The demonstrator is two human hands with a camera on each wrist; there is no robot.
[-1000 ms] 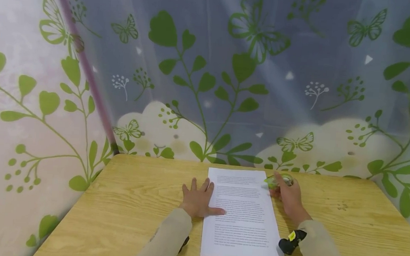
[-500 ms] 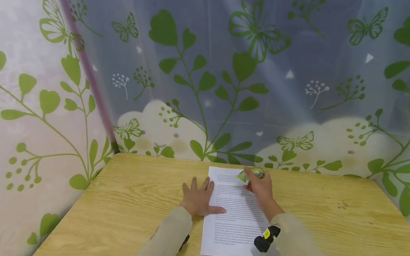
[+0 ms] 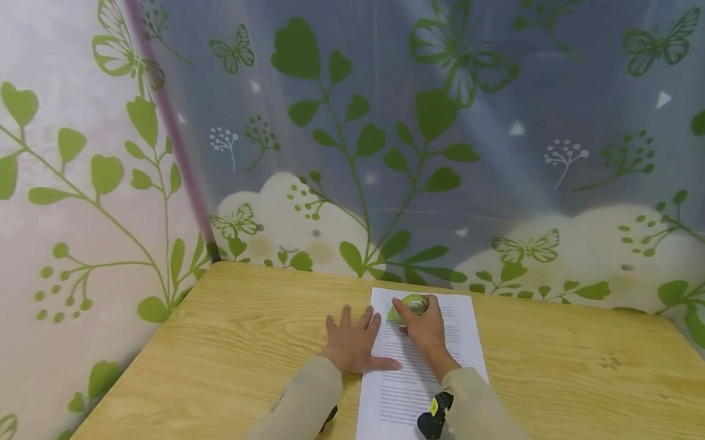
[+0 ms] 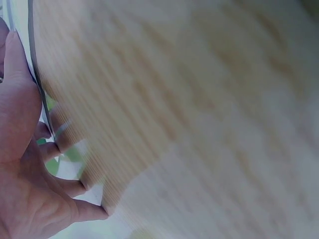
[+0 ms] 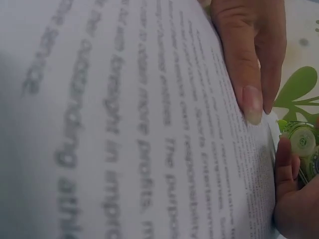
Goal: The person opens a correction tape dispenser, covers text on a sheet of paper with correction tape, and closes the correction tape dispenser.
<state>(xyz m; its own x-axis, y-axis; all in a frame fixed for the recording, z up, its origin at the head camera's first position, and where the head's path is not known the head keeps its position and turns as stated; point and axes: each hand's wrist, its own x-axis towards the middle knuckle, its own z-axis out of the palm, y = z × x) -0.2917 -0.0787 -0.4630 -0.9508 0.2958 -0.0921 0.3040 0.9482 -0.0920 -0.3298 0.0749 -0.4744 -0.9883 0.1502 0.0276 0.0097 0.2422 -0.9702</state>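
Worktop [image 3: 253, 329] crosses the lower frame; left grip [image 3: 352, 346], fingers spread, touches paper [image 3: 402, 394]; right grip [image 3: 427, 329] pinches green tape dispenser [image 3: 415, 302].

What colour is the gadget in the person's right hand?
The gadget is mostly light green; it shows best in the right wrist view, though partly cut off.

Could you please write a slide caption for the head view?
Left hand spread across the edge of a printed page, right hand holding a green tape dispenser over its upper text.
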